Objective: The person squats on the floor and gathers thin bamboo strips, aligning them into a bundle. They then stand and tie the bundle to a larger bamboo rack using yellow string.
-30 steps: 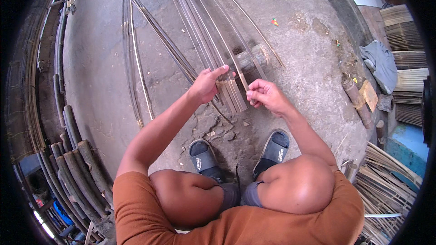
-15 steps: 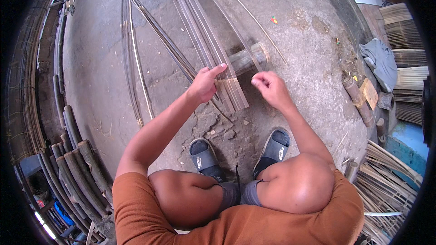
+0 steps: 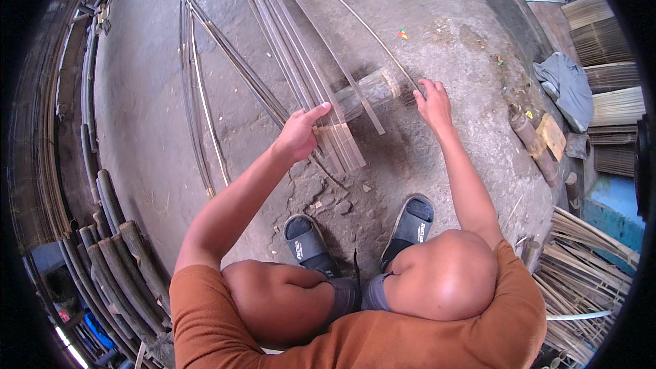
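Observation:
My left hand [image 3: 298, 135] is closed round the near end of a bundle of flat bamboo strips [image 3: 339, 143], thumb laid across the top. The strips run away from me and pass over a short bamboo log [image 3: 372, 92]. To the right of the bundle, one separate flat strip [image 3: 369, 111] rests across the log. Further right, my right hand [image 3: 435, 104] has its thumb and forefinger at the near end of a thin bamboo strip [image 3: 369, 29]. That strip appears pinched between them, though the contact is small.
More long strips [image 3: 236, 55] lie on the concrete floor to the left. Bamboo poles [image 3: 123, 260] stack along the left side. At right are a grey cloth [image 3: 566, 89], a wooden block [image 3: 551, 137], slatted bamboo bundles [image 3: 605, 41] and a strip pile [image 3: 581, 280]. My sandalled feet [image 3: 410, 222] are below.
My right hand has let go of the separate flat strip and moved right and farther out to the thin strip. My left hand keeps hold of the bundle.

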`<state>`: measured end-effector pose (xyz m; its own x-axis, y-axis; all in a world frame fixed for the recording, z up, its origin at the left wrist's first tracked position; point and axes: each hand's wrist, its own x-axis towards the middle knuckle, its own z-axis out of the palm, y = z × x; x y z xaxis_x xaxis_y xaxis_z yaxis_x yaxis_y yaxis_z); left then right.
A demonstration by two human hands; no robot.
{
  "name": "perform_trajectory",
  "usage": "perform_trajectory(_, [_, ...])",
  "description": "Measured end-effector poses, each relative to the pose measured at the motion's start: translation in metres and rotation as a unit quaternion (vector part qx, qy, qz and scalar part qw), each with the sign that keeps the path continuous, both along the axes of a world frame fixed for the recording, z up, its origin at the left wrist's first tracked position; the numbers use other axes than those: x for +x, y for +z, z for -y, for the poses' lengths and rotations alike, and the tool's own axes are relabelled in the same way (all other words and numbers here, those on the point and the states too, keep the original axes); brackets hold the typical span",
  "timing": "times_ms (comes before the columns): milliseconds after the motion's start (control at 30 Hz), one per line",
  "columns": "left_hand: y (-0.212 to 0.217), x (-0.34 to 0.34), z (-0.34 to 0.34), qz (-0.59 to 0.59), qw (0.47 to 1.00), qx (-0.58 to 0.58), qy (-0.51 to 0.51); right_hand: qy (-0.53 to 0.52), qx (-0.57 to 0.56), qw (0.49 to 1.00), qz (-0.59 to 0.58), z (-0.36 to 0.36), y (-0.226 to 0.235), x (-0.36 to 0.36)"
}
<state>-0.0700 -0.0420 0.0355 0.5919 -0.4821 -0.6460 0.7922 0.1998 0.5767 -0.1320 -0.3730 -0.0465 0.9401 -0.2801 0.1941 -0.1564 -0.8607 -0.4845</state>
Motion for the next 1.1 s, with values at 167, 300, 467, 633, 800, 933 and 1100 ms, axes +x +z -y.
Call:
perform_trajectory(167, [0.002,-0.001,-0.004,-0.002,0.999,0.033,-0.011,0.007,0.137,0.986,-0.091,0.015,-0.023,0.001])
perform_trajectory(300, [0.000,-0.004,-0.017,-0.007,1.000,0.027,-0.002,0.053,0.563,0.792,-0.228,-0.039,0.074,-0.016])
perform_trajectory(467, [0.000,-0.001,-0.001,-0.008,1.000,0.010,0.001,0.069,0.677,0.690,-0.248,-0.070,0.086,-0.030])
perform_trajectory(633, [0.005,-0.003,0.004,0.000,1.000,-0.010,0.016,0.164,0.676,0.680,-0.233,-0.099,0.098,-0.038])
perform_trajectory(800, [0.006,-0.003,0.001,0.003,1.000,0.003,0.015,0.151,0.636,0.710,-0.264,-0.105,0.081,-0.053])
perform_trajectory(933, [0.005,-0.004,-0.003,0.005,1.000,-0.003,0.022,0.147,0.646,0.697,-0.273,-0.108,0.086,-0.055])
perform_trajectory(1100, [0.006,-0.004,-0.003,0.004,1.000,0.005,0.015,0.123,0.644,0.690,-0.307,-0.112,0.093,-0.052])
